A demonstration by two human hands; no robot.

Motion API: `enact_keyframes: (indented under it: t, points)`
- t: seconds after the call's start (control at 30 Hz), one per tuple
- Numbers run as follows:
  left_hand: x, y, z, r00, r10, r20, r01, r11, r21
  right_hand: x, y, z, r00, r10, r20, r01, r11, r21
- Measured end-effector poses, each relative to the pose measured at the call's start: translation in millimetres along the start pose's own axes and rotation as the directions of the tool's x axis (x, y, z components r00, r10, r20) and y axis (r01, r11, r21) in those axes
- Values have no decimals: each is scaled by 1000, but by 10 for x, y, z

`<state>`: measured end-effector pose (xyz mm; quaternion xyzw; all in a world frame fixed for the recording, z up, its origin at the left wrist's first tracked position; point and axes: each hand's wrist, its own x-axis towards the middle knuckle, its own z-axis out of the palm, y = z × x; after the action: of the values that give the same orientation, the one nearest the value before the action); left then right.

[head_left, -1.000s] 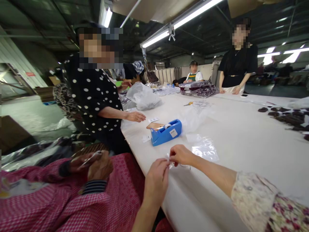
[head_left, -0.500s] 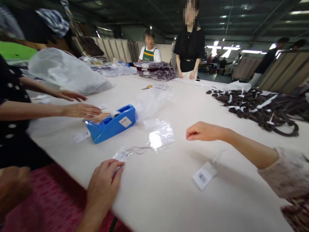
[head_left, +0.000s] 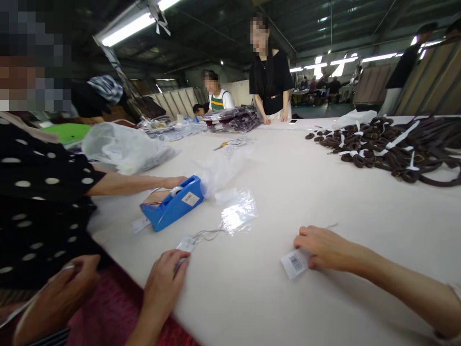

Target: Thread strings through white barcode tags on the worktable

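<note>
Right hand (head_left: 322, 247): we see it flat on barcode tag (head_left: 294, 264), loosely open.
Left hand (head_left: 166, 278): fingers pressing strung tags (head_left: 187, 244).
Nearby: blue tape dispenser (head_left: 173, 205) beyond the strung tags; clear bag (head_left: 237, 211) beside it.
Unclear: tag print unreadable.

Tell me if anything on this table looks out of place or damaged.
Nothing stands out. The right hand rests on a barcode tag, the left hand on a strung tag; the blue tape dispenser sits upright and the dark straps lie heaped.
</note>
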<state>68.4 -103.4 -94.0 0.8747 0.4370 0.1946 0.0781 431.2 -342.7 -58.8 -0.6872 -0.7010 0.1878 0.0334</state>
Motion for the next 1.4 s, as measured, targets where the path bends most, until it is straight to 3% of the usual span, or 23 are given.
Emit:
enact_keyframes:
  t: [0.1, 0.23, 0.27, 0.33, 0.4, 0.47, 0.57, 0.67, 0.87, 1.07, 1.13, 1.23, 1.33, 1.4]
  points:
    - [39, 176, -58, 999, 1, -32, -1, 1000, -1, 72, 37, -14, 1000, -13, -2, 13, 1000, -5]
    - [-65, 890, -60, 996, 49, -76, -56, 993, -102, 61, 14, -34, 999, -50, 14, 50, 997, -50]
    - [-124, 1124, -42, 999, 14, -36, -23, 971, -237, 39, -16, -40, 998, -65, 14, 65, 996, -60]
    - [-258, 1563, 25, 987, -41, 155, 110, 878, -466, -7, -94, -45, 996, -92, -11, 90, 992, -85]
    - [-384, 1888, 138, 967, 54, 250, 117, 777, -618, -35, -175, -24, 993, -98, -71, 89, 989, -116]
    - [-481, 2064, 291, 948, 124, 292, 119, 713, -690, -30, -231, 37, 987, -84, -134, 65, 988, -137]
    - [-563, 2132, 525, 938, 113, 327, 164, 686, -709, 12, -263, 176, 984, -66, -167, 44, 990, -131]
    - [-577, 2136, 648, 960, 31, 280, 185, 679, -710, 23, -279, 290, 982, -52, -182, 40, 997, -70]
    - [-519, 2217, 572, 977, 56, 205, 112, 688, -717, -93, -278, 339, 968, 18, -252, 41, 973, 226]
    - [-479, 2195, 572, 971, 10, 237, 164, 693, -702, -162, -158, 375, 952, -19, -306, 140, 915, 378]
    - [-486, 2178, 574, 969, -5, 246, 182, 687, -703, -159, -143, 409, 940, -39, -340, 162, 926, 342]
    - [-527, 2191, 538, 966, -12, 257, 189, 709, -679, -140, -145, 487, 915, -94, -392, 165, 975, 151]
    - [-579, 2214, 484, 973, 23, 231, 132, 761, -635, -111, -139, 583, 903, -136, -408, 122, 991, -61]
    - [-575, 2189, 449, 967, 84, 239, 82, 787, -611, -91, -118, 636, 900, -141, -412, 114, 989, -90]
